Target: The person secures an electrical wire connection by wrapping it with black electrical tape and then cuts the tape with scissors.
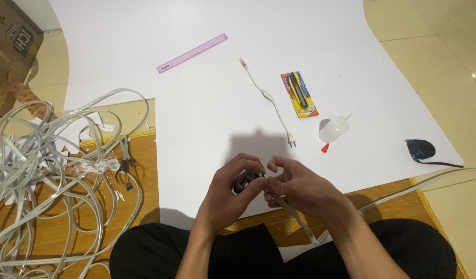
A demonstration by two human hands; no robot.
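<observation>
1. Left hand (228, 190) is closed around a small dark plug-like part (244, 181), pinched between thumb and fingers, over the near edge of the white sheet (207, 82).
2. Right hand (295, 187) pinches the end of a flat pale cable (296, 217) right at the dark part; fingertips of both hands almost meet there.
3. That cable runs from the right hand down across the person's lap, then out toward the sheet's right edge.
4. Sheet lies on a wooden board (145, 170) on the tiled floor; person sits at its near edge, legs in black.
5. Far side, left of centre: pink ruler (192, 53), lying diagonally.
6. Centre: short white cord with inline switch and two-pin plug (270, 101), plug end nearest the hands.
7. Just right of it: utility knife in a flat rectangular blister pack (299, 94), orange-yellow card with a blue part, tilted.
8. Near that pack: small translucent glue bottle (333, 129) on its side, red cap (325, 148) beside it.
9. Right edge: dark tape measure (420, 149), short length of tape out.
10. Off the left edge: big tangle of flat white cable (46, 175), cutters (125, 164) with dark handles lying at its right side.
11. Far left corner of view: brown cardboard box (13, 46), printed side up.
</observation>
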